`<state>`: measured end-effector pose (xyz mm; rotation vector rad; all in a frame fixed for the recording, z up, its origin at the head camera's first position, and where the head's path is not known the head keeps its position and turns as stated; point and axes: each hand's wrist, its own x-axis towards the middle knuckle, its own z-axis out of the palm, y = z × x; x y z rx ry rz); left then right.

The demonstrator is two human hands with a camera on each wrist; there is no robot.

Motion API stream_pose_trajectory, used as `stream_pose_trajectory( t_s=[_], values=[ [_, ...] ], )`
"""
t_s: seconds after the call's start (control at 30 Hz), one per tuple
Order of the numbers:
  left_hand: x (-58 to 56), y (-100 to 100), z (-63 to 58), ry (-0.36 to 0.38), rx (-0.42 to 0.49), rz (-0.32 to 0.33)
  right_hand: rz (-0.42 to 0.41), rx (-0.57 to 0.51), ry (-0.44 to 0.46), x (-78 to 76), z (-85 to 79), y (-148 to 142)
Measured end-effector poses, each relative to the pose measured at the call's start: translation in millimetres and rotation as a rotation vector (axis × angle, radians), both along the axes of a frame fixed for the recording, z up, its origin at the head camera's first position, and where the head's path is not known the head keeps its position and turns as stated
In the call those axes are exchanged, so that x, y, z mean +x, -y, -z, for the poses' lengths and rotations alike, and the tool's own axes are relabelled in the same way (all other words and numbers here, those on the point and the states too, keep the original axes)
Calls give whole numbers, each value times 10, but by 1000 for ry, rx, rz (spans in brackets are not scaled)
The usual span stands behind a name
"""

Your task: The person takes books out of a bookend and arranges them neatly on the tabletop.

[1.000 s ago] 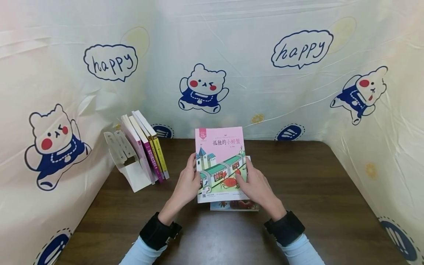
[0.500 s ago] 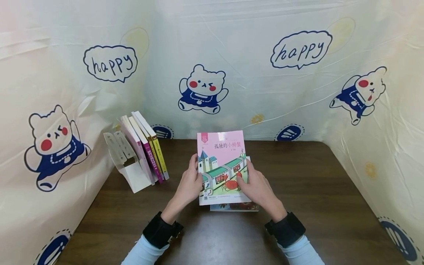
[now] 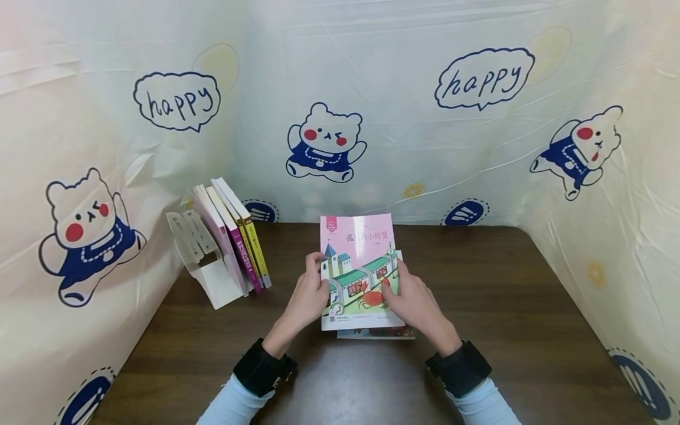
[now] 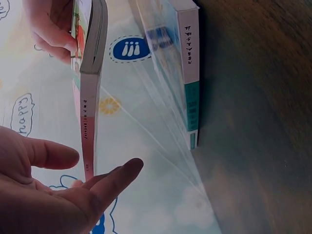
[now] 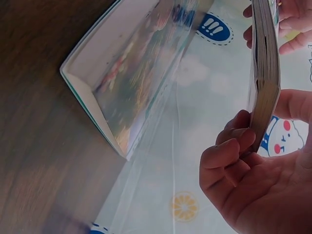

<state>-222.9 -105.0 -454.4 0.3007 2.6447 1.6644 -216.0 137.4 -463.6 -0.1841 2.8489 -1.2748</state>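
A pink paperback picture book (image 3: 358,265) with a train and a red crab on its cover is held up, cover facing the head camera. My right hand (image 3: 419,298) grips its right side, thumb on the cover and fingers curled behind, as the right wrist view shows. At the left edge is my left hand (image 3: 305,295); in the left wrist view its thumb and straight fingers stand spread either side of the spine (image 4: 88,122). Beneath, a thicker book (image 4: 190,73) with a white and green spine lies on the table, mostly hidden in the head view.
At the left of the brown table (image 3: 478,283), a white bookend (image 3: 218,283) supports several upright, leaning books (image 3: 234,236). A pale printed curtain (image 3: 404,147) encloses the back and both sides.
The pink book has shifted slightly right and down in the head view, its top tilting back with glare on the cover. The left hand has moved right, its fingers higher along the edge.
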Motion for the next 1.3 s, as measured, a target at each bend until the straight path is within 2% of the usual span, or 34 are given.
stream_pose_trajectory(
  t_s=[0.77,1.3],
  values=[
    [-72,-60,156,43,-100,46,1,81,42,3,41,-72],
    [-174,-125,299,141,-156,53,2,135,72,-27,95,-100]
  ],
)
